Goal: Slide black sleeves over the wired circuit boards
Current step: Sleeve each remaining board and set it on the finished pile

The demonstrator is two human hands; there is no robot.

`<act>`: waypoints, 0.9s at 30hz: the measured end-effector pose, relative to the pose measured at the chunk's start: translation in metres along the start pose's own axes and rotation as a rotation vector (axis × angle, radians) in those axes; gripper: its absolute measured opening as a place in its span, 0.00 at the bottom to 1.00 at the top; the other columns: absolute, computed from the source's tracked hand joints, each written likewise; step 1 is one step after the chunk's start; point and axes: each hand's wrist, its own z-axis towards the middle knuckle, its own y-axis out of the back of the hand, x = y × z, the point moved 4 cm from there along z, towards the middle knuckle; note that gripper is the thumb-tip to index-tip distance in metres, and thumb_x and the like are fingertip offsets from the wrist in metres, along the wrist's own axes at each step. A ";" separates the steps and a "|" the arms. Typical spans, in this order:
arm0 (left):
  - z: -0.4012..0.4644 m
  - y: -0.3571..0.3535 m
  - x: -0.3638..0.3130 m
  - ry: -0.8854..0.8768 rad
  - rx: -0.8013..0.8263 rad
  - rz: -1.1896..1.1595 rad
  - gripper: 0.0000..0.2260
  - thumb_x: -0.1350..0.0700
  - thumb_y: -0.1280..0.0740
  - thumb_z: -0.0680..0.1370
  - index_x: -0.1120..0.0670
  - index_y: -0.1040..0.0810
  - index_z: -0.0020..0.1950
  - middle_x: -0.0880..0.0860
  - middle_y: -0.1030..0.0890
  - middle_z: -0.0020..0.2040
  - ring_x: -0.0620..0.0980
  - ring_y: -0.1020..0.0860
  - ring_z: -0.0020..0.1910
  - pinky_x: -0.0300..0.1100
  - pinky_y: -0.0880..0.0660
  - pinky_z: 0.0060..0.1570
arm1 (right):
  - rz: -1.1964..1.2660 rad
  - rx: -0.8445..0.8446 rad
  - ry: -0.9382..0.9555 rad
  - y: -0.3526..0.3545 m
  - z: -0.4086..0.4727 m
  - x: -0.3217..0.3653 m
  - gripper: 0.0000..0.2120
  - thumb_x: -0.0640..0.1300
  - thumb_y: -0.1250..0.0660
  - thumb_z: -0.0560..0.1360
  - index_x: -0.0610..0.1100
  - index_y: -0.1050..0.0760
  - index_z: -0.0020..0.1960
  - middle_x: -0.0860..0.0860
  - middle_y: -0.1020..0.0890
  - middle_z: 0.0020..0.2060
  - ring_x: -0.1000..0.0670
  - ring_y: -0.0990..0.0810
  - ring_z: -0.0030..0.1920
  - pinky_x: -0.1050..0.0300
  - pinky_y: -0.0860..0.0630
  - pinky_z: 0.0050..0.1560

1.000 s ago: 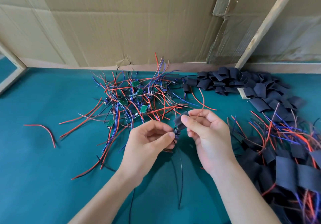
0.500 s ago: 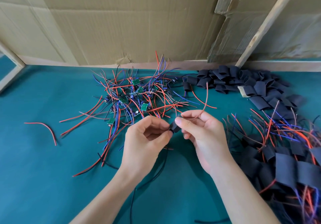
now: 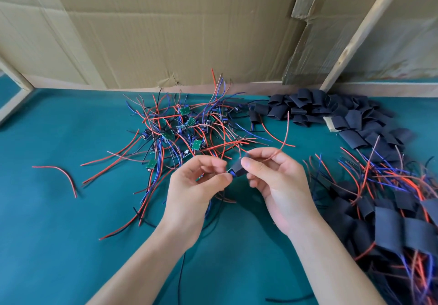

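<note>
Nearest, at six o'clock over the teal table [image 3: 59, 245], the left hand [image 3: 194, 193] pinches the wired end of a circuit board [image 3: 231, 174], while the right hand [image 3: 277, 186] grips a black sleeve [image 3: 238, 169] partly over that board (a red wire [image 3: 285, 134] curls up out of its fingers). At four o'clock lies a heap of sleeved boards [image 3: 391, 221]. Farther, at twelve, sits the tangle of bare boards [image 3: 187, 129]; at one o'clock, the loose sleeves [image 3: 331, 112] against the cardboard wall [image 3: 166, 32].

A makeshift assembly workshop: teal worktop [image 3: 59, 233] heaped with wired circuit boards [image 3: 184, 129] and black sleeves [image 3: 308, 108], walled by cardboard [image 3: 166, 27].
</note>
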 end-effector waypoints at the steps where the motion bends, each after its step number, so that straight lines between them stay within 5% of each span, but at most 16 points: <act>1: 0.000 0.000 0.000 0.016 0.010 -0.020 0.09 0.63 0.25 0.67 0.52 0.17 0.43 0.51 0.20 0.42 0.49 0.24 0.40 0.44 0.29 0.46 | 0.003 0.008 -0.003 0.000 0.001 0.000 0.11 0.44 0.20 0.60 0.46 0.15 0.42 0.48 0.16 0.37 0.52 0.21 0.33 0.62 0.25 0.34; 13: 0.000 -0.006 0.001 0.170 0.168 -0.341 0.10 0.68 0.27 0.69 0.55 0.17 0.46 0.53 0.23 0.39 0.48 0.23 0.40 0.36 0.23 0.46 | 0.065 0.023 -0.041 -0.001 0.001 0.000 0.10 0.43 0.20 0.59 0.47 0.14 0.40 0.48 0.16 0.37 0.52 0.22 0.31 0.62 0.25 0.32; 16: 0.001 -0.005 0.000 0.170 0.195 -0.323 0.10 0.67 0.27 0.69 0.54 0.16 0.47 0.52 0.23 0.39 0.48 0.23 0.40 0.36 0.23 0.46 | 0.069 -0.023 -0.028 0.003 0.003 0.001 0.11 0.36 0.18 0.60 0.47 0.14 0.40 0.46 0.17 0.37 0.52 0.24 0.30 0.62 0.26 0.31; 22: 0.001 -0.004 0.001 0.154 0.202 -0.295 0.10 0.68 0.28 0.70 0.56 0.18 0.48 0.53 0.24 0.39 0.47 0.25 0.37 0.35 0.24 0.42 | 0.010 0.110 -0.052 -0.006 0.000 -0.004 0.08 0.38 0.22 0.66 0.48 0.14 0.42 0.48 0.15 0.39 0.51 0.22 0.32 0.61 0.24 0.33; 27: 0.001 -0.004 0.000 0.101 0.190 -0.171 0.13 0.68 0.29 0.68 0.56 0.18 0.50 0.54 0.23 0.42 0.49 0.24 0.39 0.37 0.24 0.42 | 0.021 0.114 -0.076 -0.006 -0.001 -0.004 0.11 0.40 0.17 0.62 0.49 0.15 0.41 0.49 0.16 0.37 0.51 0.22 0.31 0.62 0.24 0.32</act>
